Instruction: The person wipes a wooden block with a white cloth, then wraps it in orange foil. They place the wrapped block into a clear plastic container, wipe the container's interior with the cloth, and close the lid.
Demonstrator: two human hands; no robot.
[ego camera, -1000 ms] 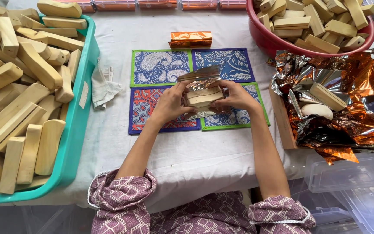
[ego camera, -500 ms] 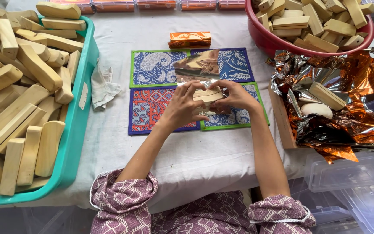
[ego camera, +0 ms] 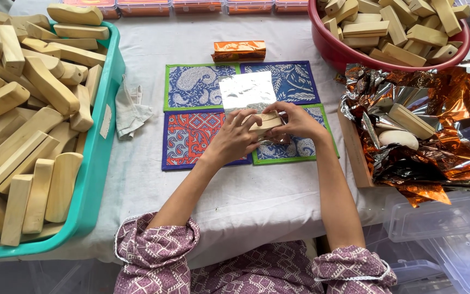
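My left hand and my right hand both grip a small stack of pale wooden blocks that sits on a silver foil sheet. The foil's far flap lies flat and shiny across the patterned cloth mats. The blocks rest low over the mats at the table's middle. Part of the foil is crumpled under my right fingers. A finished orange foil-wrapped packet lies beyond the mats.
A teal tub heaped with wooden blocks fills the left side. A red bowl of blocks stands at the back right. Crumpled orange foil sheets with a wooden block lie right. A white cloth lies by the tub.
The foil flap that stood up over the blocks has dropped flat away from me. My left hand slid right over the blocks, which have been lowered onto the mats.
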